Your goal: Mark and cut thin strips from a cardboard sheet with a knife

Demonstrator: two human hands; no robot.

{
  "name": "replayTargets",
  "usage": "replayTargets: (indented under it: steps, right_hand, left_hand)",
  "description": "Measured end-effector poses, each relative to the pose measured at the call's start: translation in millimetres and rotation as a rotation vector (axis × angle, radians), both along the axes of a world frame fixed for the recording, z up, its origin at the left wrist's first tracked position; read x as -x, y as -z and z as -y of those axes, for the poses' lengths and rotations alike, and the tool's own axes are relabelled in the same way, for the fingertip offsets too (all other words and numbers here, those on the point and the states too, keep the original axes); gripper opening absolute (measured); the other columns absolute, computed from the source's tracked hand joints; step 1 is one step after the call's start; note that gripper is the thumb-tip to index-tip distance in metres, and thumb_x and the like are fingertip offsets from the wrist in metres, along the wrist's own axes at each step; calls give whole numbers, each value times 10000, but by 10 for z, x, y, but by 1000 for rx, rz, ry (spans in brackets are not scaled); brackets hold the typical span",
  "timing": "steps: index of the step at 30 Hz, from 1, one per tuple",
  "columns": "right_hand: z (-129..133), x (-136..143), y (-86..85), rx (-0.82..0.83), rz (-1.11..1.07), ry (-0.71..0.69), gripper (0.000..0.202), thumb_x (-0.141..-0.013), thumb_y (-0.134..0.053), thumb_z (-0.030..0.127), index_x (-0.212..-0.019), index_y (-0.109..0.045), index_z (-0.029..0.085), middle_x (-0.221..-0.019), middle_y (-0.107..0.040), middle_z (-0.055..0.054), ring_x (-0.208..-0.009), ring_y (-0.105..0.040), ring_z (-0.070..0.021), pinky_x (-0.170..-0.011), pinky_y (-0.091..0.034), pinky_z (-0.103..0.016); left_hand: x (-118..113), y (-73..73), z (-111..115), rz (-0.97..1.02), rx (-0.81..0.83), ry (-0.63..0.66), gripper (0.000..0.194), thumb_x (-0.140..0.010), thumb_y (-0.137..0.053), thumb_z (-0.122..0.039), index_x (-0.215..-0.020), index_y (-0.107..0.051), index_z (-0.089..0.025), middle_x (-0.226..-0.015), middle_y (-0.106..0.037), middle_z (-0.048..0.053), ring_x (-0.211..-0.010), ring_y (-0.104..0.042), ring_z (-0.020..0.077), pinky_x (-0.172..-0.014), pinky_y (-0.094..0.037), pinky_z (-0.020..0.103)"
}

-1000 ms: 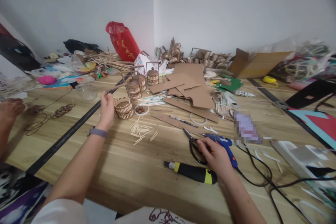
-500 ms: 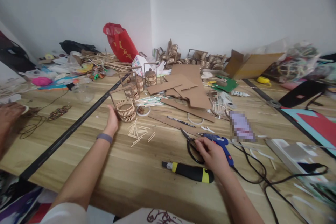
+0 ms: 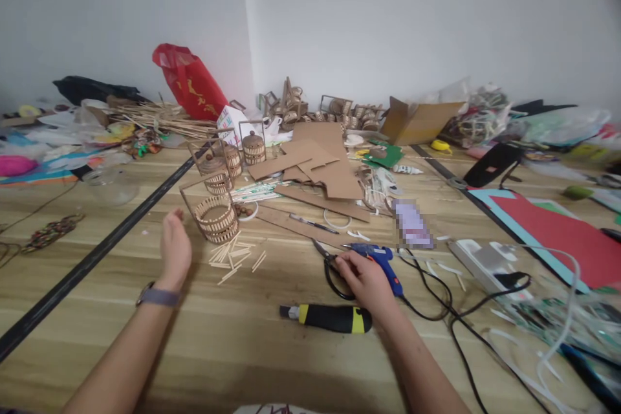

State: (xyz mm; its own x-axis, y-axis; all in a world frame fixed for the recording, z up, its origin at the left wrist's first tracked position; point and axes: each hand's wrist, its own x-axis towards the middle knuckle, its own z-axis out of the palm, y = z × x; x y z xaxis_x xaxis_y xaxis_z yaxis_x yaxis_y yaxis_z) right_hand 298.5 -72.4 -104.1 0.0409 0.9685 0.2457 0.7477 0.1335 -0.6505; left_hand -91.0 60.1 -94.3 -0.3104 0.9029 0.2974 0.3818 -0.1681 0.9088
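Observation:
My left hand (image 3: 175, 251) is upright on its edge at the left, apart from the small stick basket (image 3: 217, 221) with a square handle; it holds nothing and its fingers are partly hidden. My right hand (image 3: 366, 279) is closed on a handle of the black scissors (image 3: 334, 277), which lie on the wood table. Loose short sticks (image 3: 233, 257) lie in front of the basket. Just beyond my right hand is a blue glue gun (image 3: 383, 260). Nearer me lies a black and yellow utility knife (image 3: 327, 317).
Cardboard pieces (image 3: 330, 171), a pen (image 3: 314, 223) and more baskets (image 3: 253, 149) stand or lie farther back. To the right are a phone (image 3: 412, 224), a power strip (image 3: 485, 265) and black cables (image 3: 449, 307). A red bag (image 3: 191, 87) leans at the wall.
The camera view has turned right, shifting the scene left. My left hand has moved away from the basket toward me. My right hand stays at the scissors. The other person's hand has left the view.

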Motion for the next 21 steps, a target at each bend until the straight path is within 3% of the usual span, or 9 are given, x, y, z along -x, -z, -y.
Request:
replayTargets:
  steps: [2, 4, 7, 9, 12, 15, 17, 21]
  right_hand:
    - [-2, 4, 4, 2, 4, 3, 385, -977, -423, 507, -862, -677, 241, -713, -721, -39, -660, -674, -204, -605, -478, -290]
    - [-3, 13, 12, 6, 7, 6, 374, -973, -431, 498, -848, -673, 243, -682, -705, -32, -636, -663, -203, -592, -467, -288]
    - [-1, 29, 23, 10, 3, 4, 368, -972, -438, 493, -839, -674, 244, -694, -713, -33, -634, -662, -203, -601, -469, -290]
    - [-1, 34, 24, 9, -7, 1, 374, -972, -439, 501, -835, -676, 245, -719, -722, -39, -652, -670, -208, -614, -476, -294]
    - [-3, 25, 12, 5, -33, 12, 391, -969, -443, 527, -808, -664, 248, -710, -710, -38, -646, -661, -208, -608, -474, -295]
    - [-9, 0, -5, -3, -70, 41, 420, -980, -424, 540, -764, -631, 245, -647, -659, -23, -599, -617, -192, -580, -460, -281]
    - [-13, -16, -9, -9, -92, 60, 434, -987, -412, 549, -755, -612, 242, -617, -626, -12, -575, -589, -181, -559, -447, -272]
    - [-25, -24, -10, -14, -114, 75, 430, -985, -423, 561, -761, -596, 237, -583, -583, 8, -535, -547, -165, -530, -422, -262]
  left_hand:
    - [-60, -99, 227, -38, -102, -105, 640, -1030, -232, -657, -1540, -361, -292, -1616, -373, 105, -1510, -308, 364, -1269, -198, 563]
    - [-199, -167, 477, -82, -181, -105, 572, -1041, -256, -621, -1505, -425, -332, -1568, -437, 80, -1476, -376, 333, -1252, -278, 534]
    - [-542, -168, 838, -237, -248, 123, 467, -1061, -247, -539, -1480, -435, -454, -1502, -504, 31, -1435, -446, 291, -1214, -375, 514]
    - [-820, -102, 1032, -316, -251, 316, 438, -1056, -314, -510, -1473, -444, -475, -1500, -513, 46, -1428, -461, 298, -1182, -407, 549]
    - [-1205, 32, 1213, -428, -247, 573, 471, -1041, -402, -459, -1511, -427, -443, -1502, -525, 99, -1427, -465, 306, -1137, -451, 574]
    - [-1458, 136, 1285, -593, -255, 791, 434, -1025, -456, -445, -1445, -539, -374, -1491, -542, 131, -1407, -486, 317, -1123, -467, 567]
    - [-1538, 177, 1300, -663, -327, 831, 364, -1019, -494, -445, -1329, -626, -307, -1435, -588, 149, -1366, -524, 321, -1108, -488, 545]
    - [-1561, 213, 1308, -688, -558, 781, 262, -1053, -476, -365, -1145, -661, -203, -1290, -670, 130, -1267, -590, 277, -1041, -544, 470]
